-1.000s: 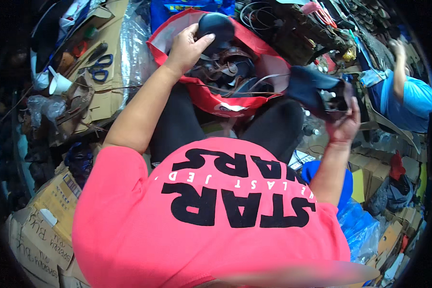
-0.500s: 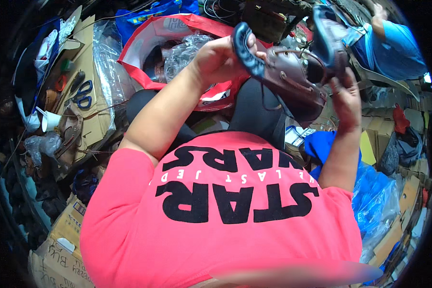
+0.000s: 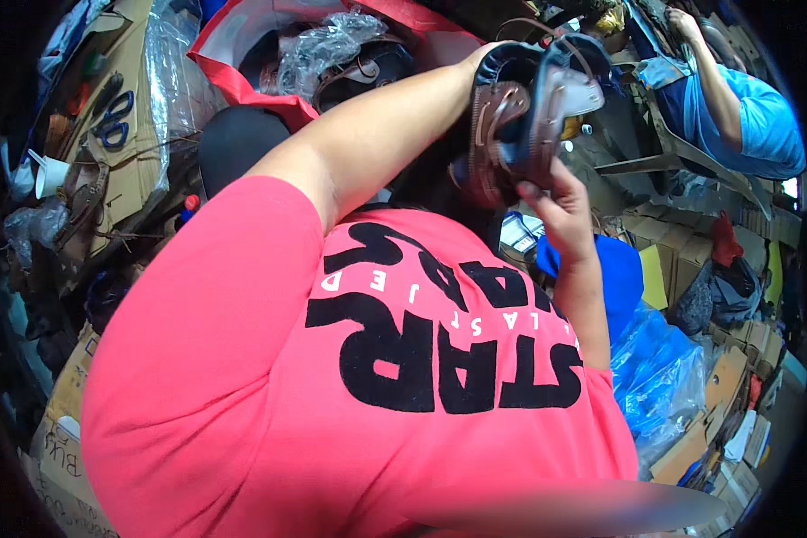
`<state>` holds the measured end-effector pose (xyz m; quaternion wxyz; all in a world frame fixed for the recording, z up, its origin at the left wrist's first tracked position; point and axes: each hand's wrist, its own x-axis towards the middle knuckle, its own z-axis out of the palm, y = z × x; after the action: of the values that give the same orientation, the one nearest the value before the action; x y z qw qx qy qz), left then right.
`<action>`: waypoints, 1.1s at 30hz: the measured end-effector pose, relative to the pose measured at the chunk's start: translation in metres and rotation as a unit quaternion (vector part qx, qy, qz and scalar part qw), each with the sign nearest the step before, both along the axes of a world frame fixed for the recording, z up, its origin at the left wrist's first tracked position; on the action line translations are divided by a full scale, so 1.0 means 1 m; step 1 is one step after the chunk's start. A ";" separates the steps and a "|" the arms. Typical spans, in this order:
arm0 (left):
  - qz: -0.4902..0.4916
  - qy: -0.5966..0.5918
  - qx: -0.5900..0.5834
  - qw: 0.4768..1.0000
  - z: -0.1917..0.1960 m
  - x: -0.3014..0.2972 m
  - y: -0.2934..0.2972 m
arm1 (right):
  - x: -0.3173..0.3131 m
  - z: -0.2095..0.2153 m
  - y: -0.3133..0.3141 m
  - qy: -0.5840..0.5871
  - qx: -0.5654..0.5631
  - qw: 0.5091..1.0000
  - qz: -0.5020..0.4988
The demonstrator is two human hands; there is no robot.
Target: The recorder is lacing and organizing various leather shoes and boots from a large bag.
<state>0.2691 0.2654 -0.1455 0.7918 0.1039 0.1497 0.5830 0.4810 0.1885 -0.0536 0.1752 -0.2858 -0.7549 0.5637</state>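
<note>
Two brown leather shoe uppers with dark padded collars are held up in front of me, one upper on the left and the other close beside it on the right. A thin brown lace loops above them. My right hand pinches the lower end of the right upper between thumb and fingers. My left hand reaches to the collar of the left upper; most of its fingers are hidden behind the leather. Blur softens the edges of the pieces.
A red and white bag holds clear plastic and dark shoe-like pieces. Scissors lie on cardboard at left, near a white cup. Blue plastic and cardboard boxes are at right. A co-worker in blue sits at far right.
The two uppers have come together and turned more upright. My right hand has moved inward and down, my left hand up and to the right. The whole view has shifted.
</note>
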 end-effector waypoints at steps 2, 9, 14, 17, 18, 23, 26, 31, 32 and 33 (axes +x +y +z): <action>0.069 0.348 -0.035 0.934 -0.030 -0.027 -0.003 | -0.002 -0.019 -0.001 -0.008 0.022 1.000 -0.004; 0.172 0.547 0.197 0.795 0.033 -0.053 -0.087 | 0.008 -0.028 0.006 0.045 -0.120 0.989 -0.077; 0.178 0.733 0.347 0.558 0.063 -0.031 -0.124 | -0.010 -0.005 0.012 -0.074 0.008 0.997 -0.015; 0.098 0.736 0.435 0.509 0.078 -0.047 -0.119 | -0.020 0.013 0.005 -0.125 0.120 0.985 -0.024; 0.044 0.705 0.409 0.577 0.082 -0.051 -0.117 | -0.021 0.020 0.004 -0.180 0.164 0.970 0.011; 0.093 0.475 0.167 0.859 0.081 -0.088 -0.093 | -0.026 0.043 -0.003 -0.335 0.202 0.913 0.119; 0.151 0.285 -0.075 0.944 0.036 -0.161 -0.078 | -0.039 0.048 -0.020 -0.378 0.311 0.862 0.134; -0.059 0.701 -0.146 0.696 0.033 -0.203 -0.104 | -0.036 0.040 -0.025 -0.411 0.378 0.811 0.173; -0.142 0.812 -0.123 0.553 0.036 -0.203 -0.111 | -0.036 0.039 -0.023 -0.426 0.358 0.808 0.193; -0.219 0.891 -0.087 0.388 0.056 -0.189 -0.119 | -0.035 0.038 -0.019 -0.444 0.336 0.804 0.207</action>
<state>0.0796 0.1461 -0.0891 0.3109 0.5233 0.7917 -0.0531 0.4463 0.1691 -0.0161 -0.2146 -0.2652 -0.9336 0.1090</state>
